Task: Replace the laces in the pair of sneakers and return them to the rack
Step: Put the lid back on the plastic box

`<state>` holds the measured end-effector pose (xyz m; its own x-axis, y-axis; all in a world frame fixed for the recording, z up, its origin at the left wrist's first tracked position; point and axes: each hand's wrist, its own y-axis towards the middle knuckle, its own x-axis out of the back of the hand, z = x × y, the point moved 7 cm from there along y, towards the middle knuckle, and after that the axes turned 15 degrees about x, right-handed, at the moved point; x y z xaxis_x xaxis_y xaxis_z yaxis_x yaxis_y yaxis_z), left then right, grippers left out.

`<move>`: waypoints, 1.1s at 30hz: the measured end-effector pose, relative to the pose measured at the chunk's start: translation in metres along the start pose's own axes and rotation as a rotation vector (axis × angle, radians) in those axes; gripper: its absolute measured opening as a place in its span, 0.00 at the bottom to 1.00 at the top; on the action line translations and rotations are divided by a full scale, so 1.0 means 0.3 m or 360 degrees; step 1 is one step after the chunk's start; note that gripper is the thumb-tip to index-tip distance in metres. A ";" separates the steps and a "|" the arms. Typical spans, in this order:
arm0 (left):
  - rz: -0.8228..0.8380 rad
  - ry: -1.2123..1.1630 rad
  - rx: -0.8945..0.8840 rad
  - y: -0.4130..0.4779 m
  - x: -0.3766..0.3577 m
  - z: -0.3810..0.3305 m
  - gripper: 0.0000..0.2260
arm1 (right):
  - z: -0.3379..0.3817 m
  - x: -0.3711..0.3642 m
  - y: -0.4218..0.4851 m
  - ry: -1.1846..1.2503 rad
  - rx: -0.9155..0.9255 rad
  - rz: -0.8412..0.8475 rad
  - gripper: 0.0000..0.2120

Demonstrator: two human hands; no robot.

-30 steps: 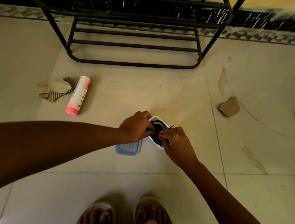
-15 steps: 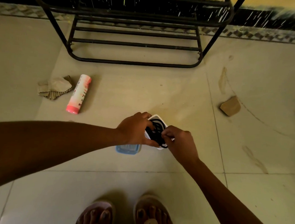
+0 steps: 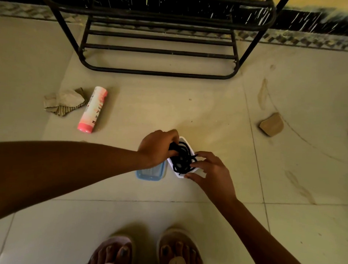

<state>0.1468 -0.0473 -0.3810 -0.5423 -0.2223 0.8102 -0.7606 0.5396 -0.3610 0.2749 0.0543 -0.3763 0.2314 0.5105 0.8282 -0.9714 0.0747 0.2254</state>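
Observation:
A small white container (image 3: 185, 141) holds a tangle of black laces (image 3: 183, 159) over the tiled floor. My left hand (image 3: 158, 148) grips the container's left side, with its fingertips on a bunch of the laces. My right hand (image 3: 211, 171) holds the container's near right corner, thumb under the rim and fingers spread over the laces. A blue lid (image 3: 150, 173) lies on the floor just left of the container, partly under my left wrist. The black metal shoe rack (image 3: 158, 51) stands against the far wall with bare shelves. No sneakers are in view.
A pink spray can (image 3: 92, 109) lies on the floor to the left beside a crumpled beige cloth (image 3: 63, 103). A brown cardboard scrap (image 3: 271, 124) lies to the right. My sandalled feet (image 3: 146, 252) are at the bottom edge.
My right hand let go of the pinched laces and slid to the container's near right corner, fingers spreading. More of the laces now shows in the container.

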 end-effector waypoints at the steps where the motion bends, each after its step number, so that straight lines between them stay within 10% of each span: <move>1: -0.0009 -0.0018 0.0022 0.000 0.007 0.008 0.15 | 0.005 0.000 0.000 -0.0051 0.0020 -0.0032 0.15; 8: 0.0103 -0.0169 0.0125 -0.007 -0.005 0.027 0.12 | 0.058 -0.012 0.027 -0.0192 0.0126 -0.0127 0.05; 22: 0.0086 -0.0258 0.0145 -0.018 -0.003 0.021 0.06 | 0.131 -0.049 0.003 -0.0239 0.0103 0.0059 0.31; 33: 0.0017 -0.0172 0.0134 -0.020 0.020 0.033 0.10 | 0.090 -0.027 0.013 -0.0615 0.0166 -0.0093 0.05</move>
<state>0.1443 -0.0600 -0.3785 -0.5822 -0.3056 0.7534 -0.7794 0.4736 -0.4102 0.2705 0.0274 -0.3683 0.3083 0.1468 0.9399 -0.9500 -0.0038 0.3122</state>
